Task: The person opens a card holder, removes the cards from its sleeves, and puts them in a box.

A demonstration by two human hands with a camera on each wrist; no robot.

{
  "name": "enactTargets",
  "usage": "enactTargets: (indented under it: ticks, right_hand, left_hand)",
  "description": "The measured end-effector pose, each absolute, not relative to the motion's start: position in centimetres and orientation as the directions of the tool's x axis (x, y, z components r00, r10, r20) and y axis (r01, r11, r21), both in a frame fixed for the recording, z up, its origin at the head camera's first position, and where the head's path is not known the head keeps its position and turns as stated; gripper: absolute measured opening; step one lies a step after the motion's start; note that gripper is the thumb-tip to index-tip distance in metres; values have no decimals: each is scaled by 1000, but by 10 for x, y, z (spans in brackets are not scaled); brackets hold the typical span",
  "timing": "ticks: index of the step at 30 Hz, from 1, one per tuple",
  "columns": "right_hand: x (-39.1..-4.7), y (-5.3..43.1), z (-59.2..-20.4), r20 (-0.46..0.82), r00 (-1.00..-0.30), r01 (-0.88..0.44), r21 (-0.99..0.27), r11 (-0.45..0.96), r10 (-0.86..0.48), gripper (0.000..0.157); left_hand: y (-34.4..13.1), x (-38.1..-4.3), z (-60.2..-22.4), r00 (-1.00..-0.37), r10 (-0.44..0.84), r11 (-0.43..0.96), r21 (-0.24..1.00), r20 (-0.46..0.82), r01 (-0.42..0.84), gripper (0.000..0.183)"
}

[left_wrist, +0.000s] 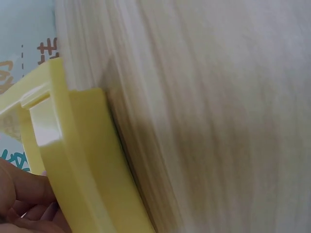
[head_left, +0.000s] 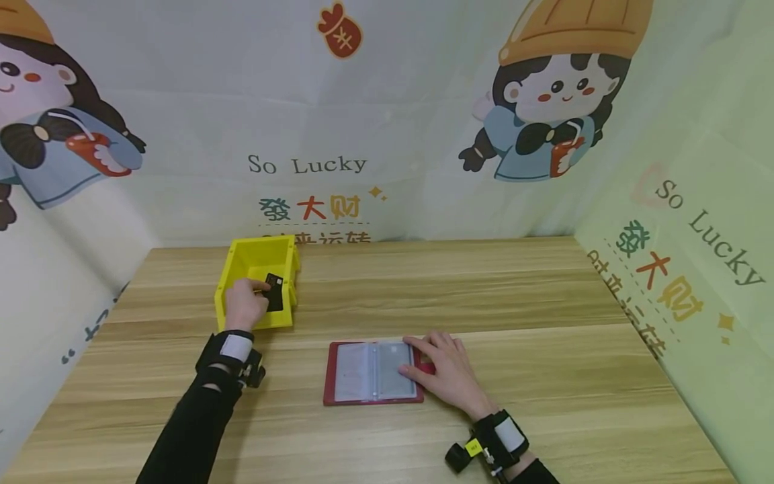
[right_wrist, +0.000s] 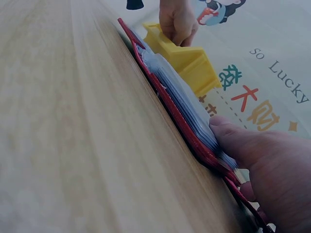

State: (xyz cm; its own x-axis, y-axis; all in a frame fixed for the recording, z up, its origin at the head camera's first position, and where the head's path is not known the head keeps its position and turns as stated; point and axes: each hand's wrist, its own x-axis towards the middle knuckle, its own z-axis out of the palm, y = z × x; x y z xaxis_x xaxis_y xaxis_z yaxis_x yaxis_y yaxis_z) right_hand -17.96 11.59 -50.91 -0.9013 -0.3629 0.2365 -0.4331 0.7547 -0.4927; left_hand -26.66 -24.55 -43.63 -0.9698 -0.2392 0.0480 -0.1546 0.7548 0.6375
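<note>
My left hand [head_left: 244,302] reaches into a yellow plastic bin [head_left: 226,269]. Its fingertips pinch the left edge of a black card [head_left: 275,296] with a small chip mark. In the left wrist view, the bin's wall [left_wrist: 97,155] partly hides the curled fingers [left_wrist: 31,187]. A red card holder [head_left: 329,376] lies spread on the table, showing clear plastic sleeves [head_left: 353,373]. My right hand [head_left: 450,373] grips its right side. The right wrist view shows the thumb on the stacked sleeves [right_wrist: 182,97] and other fingers at the red cover [right_wrist: 170,104].
The wooden table [head_left: 544,289] runs back to a printed cloth backdrop [head_left: 417,134]. More printed cloth hangs along both sides. The bin stands at the back left, beyond the card holder. Each wrist wears a strapped camera.
</note>
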Motion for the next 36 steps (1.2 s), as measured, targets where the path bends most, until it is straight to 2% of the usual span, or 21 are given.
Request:
enactTargets:
  ticks: [7, 9, 13, 17, 26, 30, 33, 36]
  right_hand:
    - [-179, 115, -509, 231, -904, -427, -502, 752, -360, 53]
    - [-180, 115, -509, 228, -905, -426, -501, 754, -360, 53]
    - [-180, 115, -509, 225, -906, -424, -504, 753, -359, 53]
    - [-180, 115, -509, 228, -905, -425, -504, 752, -359, 52]
    - [-180, 116, -510, 242, -901, -434, -491, 756, -360, 52]
    - [-180, 116, -512, 247, -900, -437, -485, 758, -360, 52]
    - [-180, 116, -512, 251, -899, -439, -483, 758, -360, 52]
    - [-180, 116, -512, 248, -899, -437, -487, 756, -360, 52]
  left_hand:
    - [-246, -266, -439, -977, -208, 804, 578, 49, -143, 33]
    - [-245, -266, -437, -981, -195, 811, 565, 18, -151, 33]
    - [-245, -268, -432, -984, -168, 814, 554, -61, -173, 23]
    - [-243, -270, -430, -981, -146, 814, 548, -127, -192, 29]
    - [-242, -272, -435, -976, -110, 835, 516, -187, -193, 20]
    - [-242, -269, -438, -990, -102, 825, 547, -102, -141, 25]
    - [-239, -264, -439, -991, -121, 826, 559, 52, -72, 30]
    - [-231, -256, -437, -962, -189, 794, 607, 197, -32, 32]
